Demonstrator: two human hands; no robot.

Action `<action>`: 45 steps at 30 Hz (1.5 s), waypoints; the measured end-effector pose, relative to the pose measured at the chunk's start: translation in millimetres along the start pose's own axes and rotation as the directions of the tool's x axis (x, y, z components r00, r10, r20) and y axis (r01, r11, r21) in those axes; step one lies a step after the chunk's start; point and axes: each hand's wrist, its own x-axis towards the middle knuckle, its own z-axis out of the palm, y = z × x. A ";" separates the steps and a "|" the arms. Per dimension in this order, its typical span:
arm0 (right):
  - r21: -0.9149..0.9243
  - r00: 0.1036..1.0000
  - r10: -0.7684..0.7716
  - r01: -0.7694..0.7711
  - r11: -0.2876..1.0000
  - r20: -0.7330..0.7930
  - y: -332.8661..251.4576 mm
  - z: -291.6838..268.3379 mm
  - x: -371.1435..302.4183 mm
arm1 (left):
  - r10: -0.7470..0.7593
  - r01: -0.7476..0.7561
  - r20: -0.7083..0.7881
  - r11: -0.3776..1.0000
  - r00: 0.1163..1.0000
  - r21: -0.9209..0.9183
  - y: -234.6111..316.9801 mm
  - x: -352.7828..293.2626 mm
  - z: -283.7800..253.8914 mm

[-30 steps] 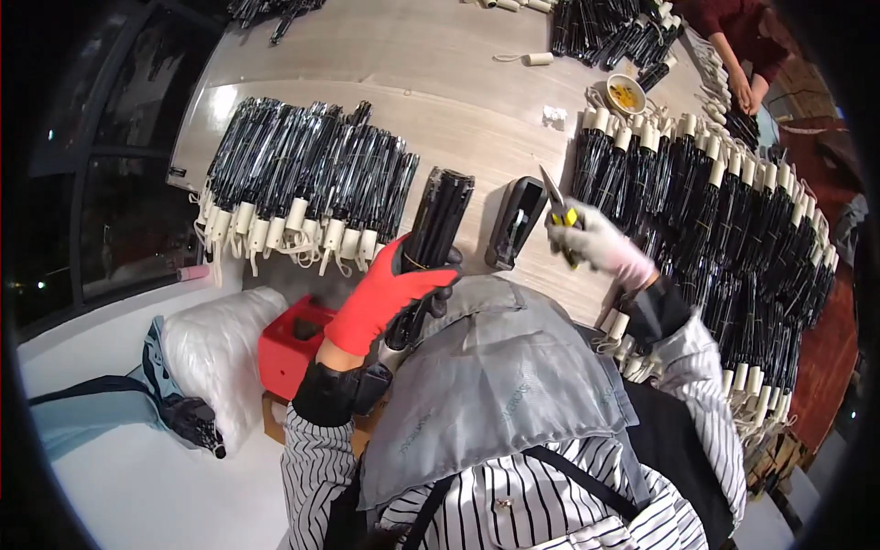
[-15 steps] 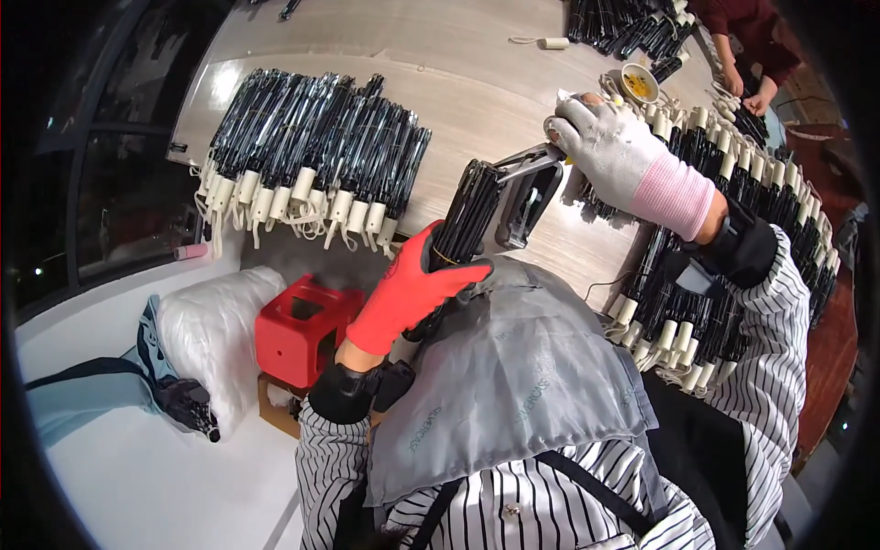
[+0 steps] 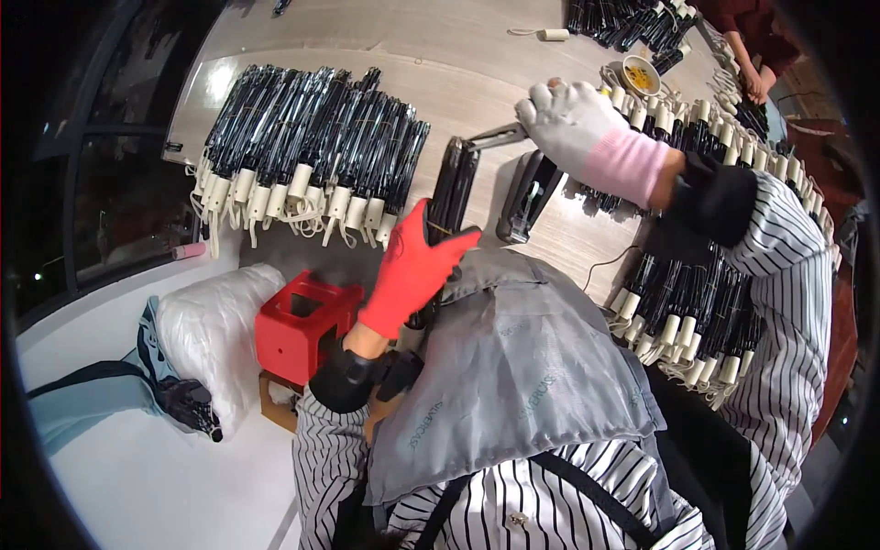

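My left hand [image 3: 412, 275], in a red glove, is closed around a folded black umbrella frame [image 3: 453, 188] that stands tilted above my lap, its upper end over the table. Part of the frame below my fingers is hidden by the glove and the grey apron [image 3: 513, 357]. My right hand [image 3: 568, 119], in a white glove with a pink cuff, is closed on metal pliers [image 3: 500, 137]. Their jaws reach to the frame's top end; whether they grip it I cannot tell. A black stapler-like tool [image 3: 530, 197] rests on the table just below my right hand.
Folded umbrella frames with white handles [image 3: 312, 137] lie in a row at left; more frames [image 3: 687, 312] lie at right. A bowl with yellow bits [image 3: 641, 75] stands farther back. Another person's hands [image 3: 757, 84] are at the far right. A red stool [image 3: 307, 330] stands at lower left.
My right hand has moved left and slightly toward me with the pliers. My left hand and the umbrella frame have shifted slightly, the frame now more upright.
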 end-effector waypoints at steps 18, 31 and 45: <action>0.922 0.943 -0.158 -0.235 0.307 0.293 -101.6 6.1 -37.7 | -0.233 0.140 0.053 0.375 0.971 -0.916 -60.9 33.4 -9.5; 0.870 0.925 -0.109 -0.296 0.393 0.364 -115.7 8.6 -32.6 | -0.234 0.010 -0.132 0.524 0.963 -0.852 -40.7 35.0 0.2; 0.854 0.865 -0.254 -0.302 0.423 0.432 -72.6 34.6 -5.8 | -0.129 0.037 -0.129 0.831 0.983 -0.555 -32.6 96.9 16.4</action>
